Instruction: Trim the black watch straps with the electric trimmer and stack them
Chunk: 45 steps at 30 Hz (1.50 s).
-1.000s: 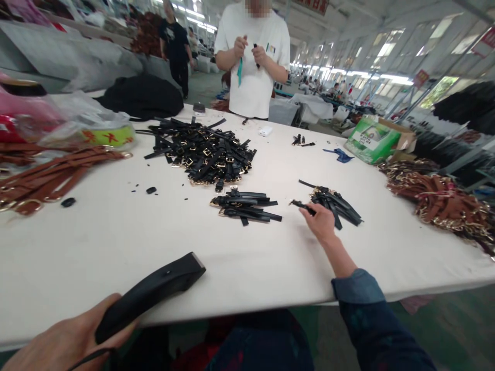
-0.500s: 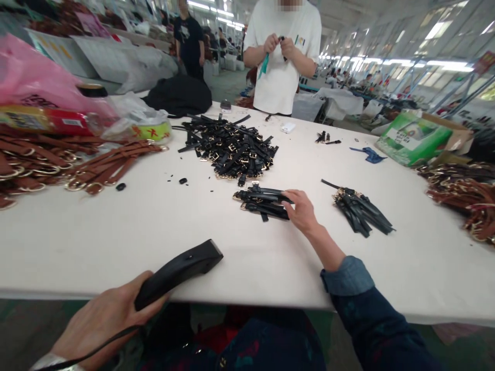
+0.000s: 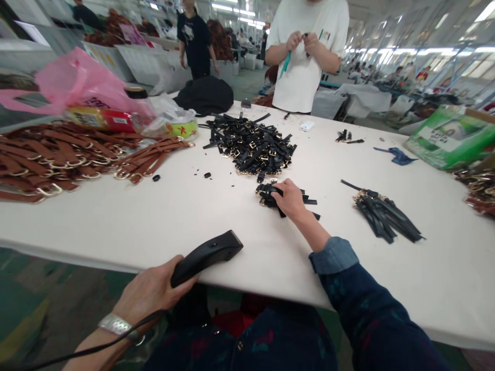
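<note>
My left hand (image 3: 149,291) is closed round a black corded hand tool (image 3: 207,255) whose tip rests at the near edge of the white table (image 3: 116,221). My right hand (image 3: 289,198) lies on a small stack of black straps with gold buckles (image 3: 270,195) at the table's middle, fingers curled over it. Behind that stack is a large heap of the same black buckled straps (image 3: 251,145). A separate bundle of black straps (image 3: 382,214) lies to the right of my right hand.
Brown straps with gold rings (image 3: 54,162) cover the table's left, beside a pink bag (image 3: 81,85). A person in a white shirt (image 3: 307,56) stands at the far side handling a small piece. A green box (image 3: 448,136) sits at the right.
My right hand left the right-hand bundle, moved left to the small middle stack and now grips it. The view has shifted leftward; my left hand keeps holding the tool.
</note>
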### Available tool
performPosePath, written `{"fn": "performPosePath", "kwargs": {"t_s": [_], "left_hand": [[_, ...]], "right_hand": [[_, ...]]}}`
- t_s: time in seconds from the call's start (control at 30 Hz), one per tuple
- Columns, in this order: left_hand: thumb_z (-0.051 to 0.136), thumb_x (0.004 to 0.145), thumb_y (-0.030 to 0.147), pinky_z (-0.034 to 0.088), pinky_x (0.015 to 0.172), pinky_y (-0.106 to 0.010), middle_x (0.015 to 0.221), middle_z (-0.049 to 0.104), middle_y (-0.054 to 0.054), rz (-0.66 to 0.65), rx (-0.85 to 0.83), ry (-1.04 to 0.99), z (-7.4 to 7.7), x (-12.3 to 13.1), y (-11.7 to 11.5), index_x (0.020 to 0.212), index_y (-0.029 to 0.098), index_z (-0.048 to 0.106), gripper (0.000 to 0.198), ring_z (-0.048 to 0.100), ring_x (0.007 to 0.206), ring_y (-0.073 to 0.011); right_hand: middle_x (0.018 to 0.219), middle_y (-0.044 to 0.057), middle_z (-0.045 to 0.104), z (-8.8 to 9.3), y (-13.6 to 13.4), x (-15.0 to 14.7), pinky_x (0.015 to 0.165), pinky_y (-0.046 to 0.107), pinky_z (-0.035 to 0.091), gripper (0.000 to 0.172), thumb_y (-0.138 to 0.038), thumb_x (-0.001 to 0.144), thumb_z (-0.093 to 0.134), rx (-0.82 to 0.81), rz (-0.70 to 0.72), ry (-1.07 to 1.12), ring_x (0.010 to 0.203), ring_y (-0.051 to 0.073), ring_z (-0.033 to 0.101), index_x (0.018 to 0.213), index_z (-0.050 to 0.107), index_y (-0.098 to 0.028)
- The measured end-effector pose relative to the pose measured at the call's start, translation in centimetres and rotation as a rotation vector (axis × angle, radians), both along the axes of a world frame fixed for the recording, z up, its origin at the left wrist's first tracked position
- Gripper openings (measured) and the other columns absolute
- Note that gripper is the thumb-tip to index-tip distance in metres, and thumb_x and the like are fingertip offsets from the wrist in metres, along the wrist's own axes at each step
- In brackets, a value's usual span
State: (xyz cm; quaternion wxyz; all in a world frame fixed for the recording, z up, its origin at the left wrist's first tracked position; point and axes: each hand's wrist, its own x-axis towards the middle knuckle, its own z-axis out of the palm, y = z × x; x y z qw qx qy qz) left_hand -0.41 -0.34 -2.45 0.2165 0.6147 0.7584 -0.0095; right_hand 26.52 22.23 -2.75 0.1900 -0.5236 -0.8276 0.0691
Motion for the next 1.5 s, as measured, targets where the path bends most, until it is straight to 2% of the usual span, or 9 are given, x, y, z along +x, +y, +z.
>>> {"fn": "performPosePath", "kwargs": {"t_s": [0.1, 0.2, 0.37, 0.6, 0.9, 0.97, 1.13, 1.3, 1.5], "left_hand": [[0.037, 0.079, 0.059, 0.041, 0.059, -0.032, 0.075, 0.068, -0.007, -0.003, -0.037, 0.038, 0.3, 0.0, -0.2, 0.094, 0.024, 0.057, 0.043, 0.065, 0.07, -0.0267], [0.036, 0.077, 0.062, 0.041, 0.059, -0.032, 0.073, 0.068, -0.007, 0.002, -0.036, 0.084, 0.4, -0.3, -0.5, 0.098, 0.023, 0.056, 0.049, 0.065, 0.069, -0.0267], [0.034, 0.076, 0.068, 0.04, 0.059, -0.032, 0.071, 0.066, -0.007, -0.01, -0.051, 0.156, 0.8, -0.4, -1.1, 0.104, 0.023, 0.054, 0.057, 0.065, 0.069, -0.0269], [0.032, 0.078, 0.068, 0.039, 0.058, -0.033, 0.07, 0.066, -0.007, -0.128, -0.064, 0.231, 1.6, 1.0, -0.8, 0.105, 0.024, 0.05, 0.055, 0.065, 0.07, -0.03], [0.037, 0.08, 0.054, 0.039, 0.057, -0.031, 0.072, 0.067, -0.005, -0.138, -0.134, 0.211, 2.8, 2.8, 0.2, 0.095, 0.024, 0.052, 0.037, 0.065, 0.068, -0.0253], [0.037, 0.08, 0.054, 0.038, 0.056, -0.03, 0.071, 0.067, -0.005, -0.137, -0.14, 0.227, 3.0, 3.0, 0.4, 0.095, 0.024, 0.053, 0.037, 0.065, 0.067, -0.0249], [0.037, 0.078, 0.053, 0.038, 0.055, -0.03, 0.073, 0.067, -0.007, -0.154, -0.142, 0.278, 3.4, 3.2, 0.8, 0.095, 0.022, 0.053, 0.038, 0.065, 0.069, -0.0261], [0.036, 0.078, 0.052, 0.04, 0.057, -0.032, 0.076, 0.068, -0.01, -0.146, -0.158, 0.278, 3.4, 3.2, 1.1, 0.096, 0.02, 0.055, 0.041, 0.064, 0.068, -0.0267], [0.037, 0.077, 0.052, 0.04, 0.057, -0.032, 0.076, 0.068, -0.009, -0.131, -0.163, 0.287, 3.4, 3.3, 1.1, 0.097, 0.021, 0.055, 0.041, 0.064, 0.068, -0.0267]], "right_hand": [[0.094, 0.004, 0.058, -0.3, -4.6, 0.7, 0.077, 0.029, 0.044, 0.024, -0.03, 0.084, 0.056, -0.063, 0.144, 0.178, 0.084, 0.017, 0.056, 0.103, 0.067, -0.023], [0.086, 0.002, 0.059, -1.6, -9.9, 2.2, 0.073, 0.028, 0.045, 0.021, -0.023, 0.08, 0.058, -0.206, 0.281, 0.205, 0.079, 0.016, 0.056, 0.098, 0.068, -0.025], [0.09, 0.006, 0.059, -3.4, -14.7, 4.3, 0.078, 0.032, 0.045, 0.022, -0.022, 0.08, 0.058, -0.236, 0.253, 0.193, 0.087, 0.019, 0.054, 0.099, 0.068, -0.022], [0.095, 0.007, 0.06, -3.4, -14.5, 2.2, 0.082, 0.037, 0.042, 0.028, -0.03, 0.076, 0.063, -0.164, 0.225, 0.153, 0.09, 0.022, 0.051, 0.102, 0.066, -0.022], [0.08, 0.005, 0.058, -4.6, -13.9, 0.2, 0.075, 0.033, 0.044, 0.01, -0.027, 0.076, 0.062, -0.157, 0.256, 0.278, 0.082, 0.02, 0.053, 0.083, 0.064, -0.019], [0.086, 0.006, 0.058, -4.8, -13.7, 0.3, 0.076, 0.033, 0.045, 0.009, -0.022, 0.073, 0.062, -0.172, 0.276, 0.334, 0.082, 0.019, 0.054, 0.081, 0.063, -0.018], [0.127, 0.012, 0.046, -4.5, -13.5, 0.5, 0.085, 0.035, 0.047, 0.017, -0.012, 0.066, 0.06, -0.222, 0.327, 0.436, 0.091, 0.018, 0.057, 0.082, 0.062, -0.017], [0.129, 0.015, 0.046, -3.8, -13.5, 0.9, 0.095, 0.041, 0.042, 0.022, -0.009, 0.064, 0.056, -0.205, 0.364, 0.364, 0.116, 0.027, 0.047, 0.084, 0.059, -0.018], [0.121, 0.012, 0.053, -3.9, -13.6, 2.4, 0.096, 0.044, 0.042, 0.02, -0.013, 0.066, 0.058, -0.162, 0.332, 0.294, 0.113, 0.027, 0.049, 0.084, 0.059, -0.02]]}}
